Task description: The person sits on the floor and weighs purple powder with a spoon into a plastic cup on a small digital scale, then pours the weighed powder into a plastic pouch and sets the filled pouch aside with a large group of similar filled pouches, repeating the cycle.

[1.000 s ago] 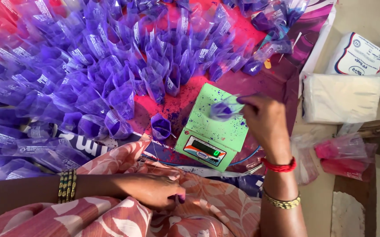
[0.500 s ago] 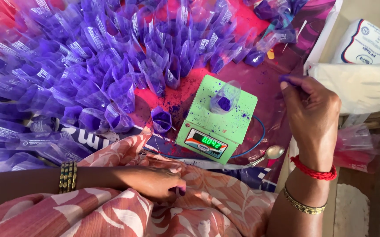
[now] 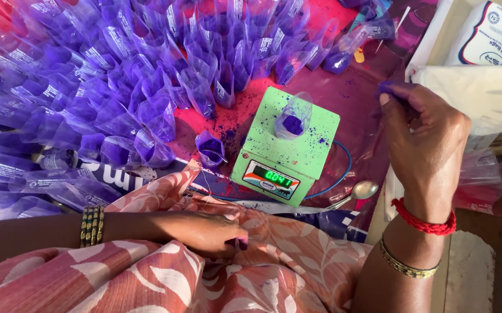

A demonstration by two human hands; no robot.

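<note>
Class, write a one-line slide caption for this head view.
Pouch of purple powder on green scale; right hand raised beside.

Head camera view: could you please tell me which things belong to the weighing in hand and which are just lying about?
In use:
- green scale
- small bag of purple powder on it
- right hand, fingertips stained purple
- filled purple bags

Lying about:
- spoon
- white packets
- left hand, resting on the lap

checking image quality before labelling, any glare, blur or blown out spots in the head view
Head view: sharp on the green digital scale; glare streaks on the clear purple-stained plastic pouches; white cloth bag near overexposed at right; right hand slightly soft; left hand shaded.
</note>
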